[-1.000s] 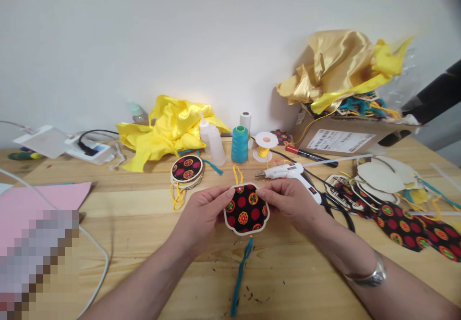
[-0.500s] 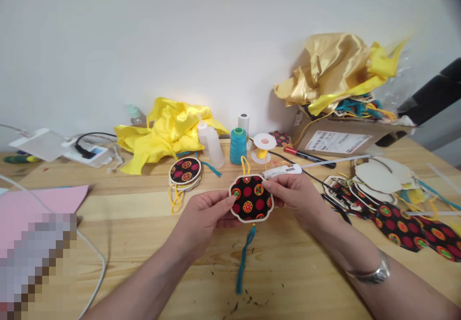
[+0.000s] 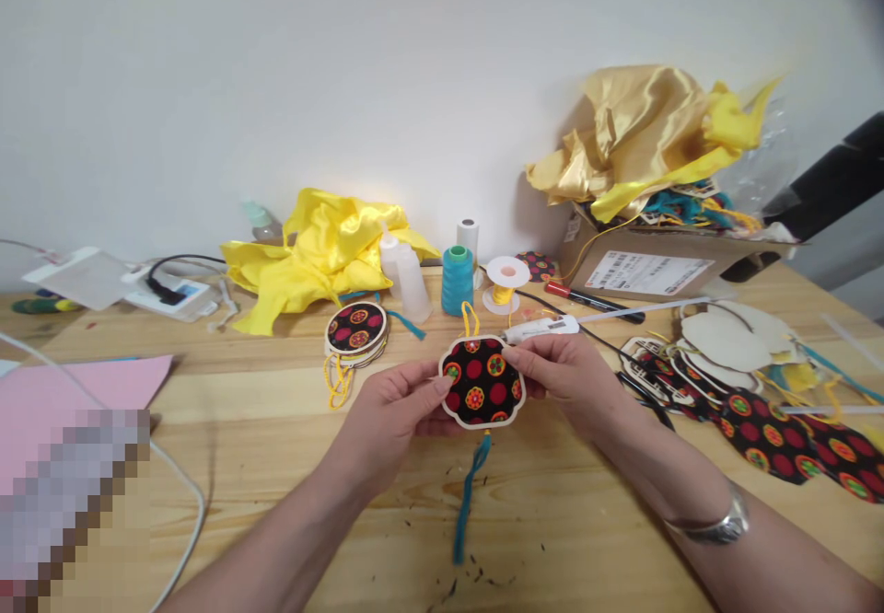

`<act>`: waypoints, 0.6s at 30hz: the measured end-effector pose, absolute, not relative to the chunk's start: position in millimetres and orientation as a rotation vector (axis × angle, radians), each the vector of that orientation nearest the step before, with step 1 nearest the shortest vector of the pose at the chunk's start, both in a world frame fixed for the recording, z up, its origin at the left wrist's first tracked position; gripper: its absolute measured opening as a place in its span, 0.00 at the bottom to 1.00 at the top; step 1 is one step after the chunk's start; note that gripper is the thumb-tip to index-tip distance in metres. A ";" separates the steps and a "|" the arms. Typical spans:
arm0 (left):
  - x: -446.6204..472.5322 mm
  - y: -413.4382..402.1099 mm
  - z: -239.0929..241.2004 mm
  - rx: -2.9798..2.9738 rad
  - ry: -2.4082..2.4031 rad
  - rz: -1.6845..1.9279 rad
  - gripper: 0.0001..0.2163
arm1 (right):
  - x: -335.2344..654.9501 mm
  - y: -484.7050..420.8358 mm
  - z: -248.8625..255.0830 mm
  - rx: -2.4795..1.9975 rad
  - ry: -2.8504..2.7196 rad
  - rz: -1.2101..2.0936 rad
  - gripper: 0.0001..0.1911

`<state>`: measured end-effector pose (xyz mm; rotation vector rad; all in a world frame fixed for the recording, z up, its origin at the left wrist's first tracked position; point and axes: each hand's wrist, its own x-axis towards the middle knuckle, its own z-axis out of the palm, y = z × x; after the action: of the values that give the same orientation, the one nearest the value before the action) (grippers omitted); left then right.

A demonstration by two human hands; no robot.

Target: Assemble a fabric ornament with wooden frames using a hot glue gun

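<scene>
Here, fingers (image 3: 432, 395) pinch the pendant (image 3: 482, 381) by its edges, glue gun (image 3: 542, 328) close.

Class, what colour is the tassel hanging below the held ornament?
Teal blue: the tassel shows best in the current head view.

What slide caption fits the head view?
Left hand and right hand hold a patterned ornament with a blue tassel over a wooden table.

Just below the frame's centre, the left hand (image 3: 393, 406) and right hand (image 3: 566, 374) pinch a patterned ornament (image 3: 482, 383), its teal tassel (image 3: 468, 500) pointing toward the bottom edge, while gold cloth (image 3: 642, 130) tops a cardboard box (image 3: 642, 271) at upper right.
</scene>
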<state>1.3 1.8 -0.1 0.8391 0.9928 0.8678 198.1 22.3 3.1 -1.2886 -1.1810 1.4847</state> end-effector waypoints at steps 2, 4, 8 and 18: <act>1.3 1.6 0.7 0.843 0.996 0.878 0.17 | 198.8 22.4 2.4 -1.288 -1.192 1.485 0.20; 1.5 0.8 2.0 0.869 0.993 0.893 0.19 | 199.0 22.4 2.1 -1.292 -1.215 1.473 0.19; 1.6 -0.6 5.1 0.973 0.926 0.950 0.27 | 198.4 22.1 4.3 -1.310 -1.226 1.468 0.20; -4.6 2.7 5.0 1.109 0.938 0.852 0.20 | 200.2 19.9 9.9 -1.301 -1.277 1.471 0.20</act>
<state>-4.6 2.7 5.0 1.1093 0.9385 0.8519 200.2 19.9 9.9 -1.3010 -1.2766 1.4709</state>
